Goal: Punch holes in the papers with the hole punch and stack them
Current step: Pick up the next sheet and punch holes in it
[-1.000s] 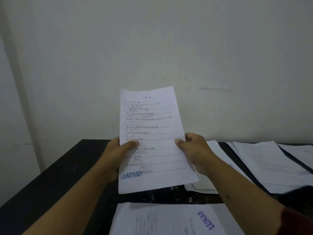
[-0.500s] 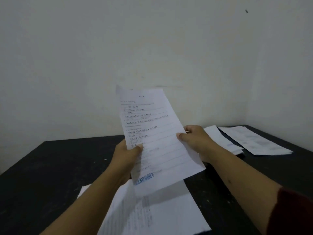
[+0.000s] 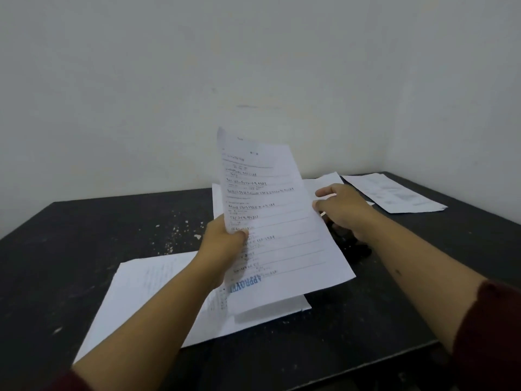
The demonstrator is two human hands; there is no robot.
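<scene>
above the black table [image 3: 84,249], left hand [image 3: 222,244] fingers pinch the sheet [image 3: 276,221]; right hand [image 3: 344,210] fingers relaxed.

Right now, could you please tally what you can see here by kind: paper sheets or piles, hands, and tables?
Paper sheets or piles: 4 (held sheet, near pile, pile behind the held sheet, far right sheets)
Hands: 2 (left hand, right hand)
Tables: 1 (black table)
Total: 7

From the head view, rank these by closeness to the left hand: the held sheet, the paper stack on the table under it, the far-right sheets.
1. Held sheet: in the left hand grip.
2. Paper stack: on the table, just below.
3. Far-right sheets: back right corner.
</scene>
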